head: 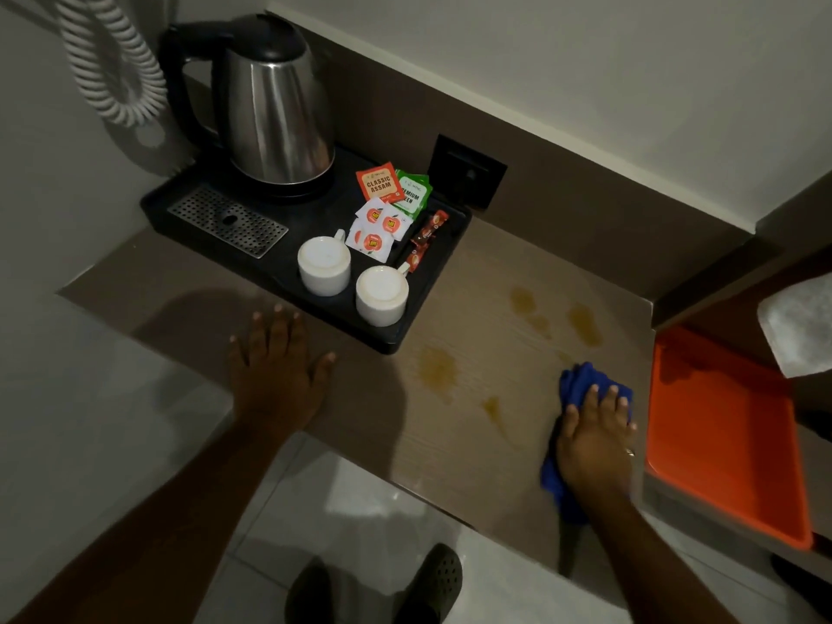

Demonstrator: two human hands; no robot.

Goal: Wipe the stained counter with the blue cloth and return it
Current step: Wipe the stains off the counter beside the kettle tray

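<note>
The wooden counter (pixel 477 448) carries several yellowish stains (pixel 437 369) across its right half. A bunched blue cloth (pixel 578 382) lies near the counter's right end, and my right hand (pixel 594 436) presses flat on top of it, covering most of it. Blue fabric shows past my fingertips and below my wrist. My left hand (pixel 274 369) rests flat on the counter's left part with the fingers spread, holding nothing. It sits just in front of the black tray.
A black tray (pixel 405 328) at the back left holds a steel kettle (pixel 274 114), two upturned white cups (pixel 324 265) and tea sachets (pixel 380 184). An orange tray (pixel 720 443) lies on a lower surface to the right. A coiled cord (pixel 108 65) hangs at the left wall.
</note>
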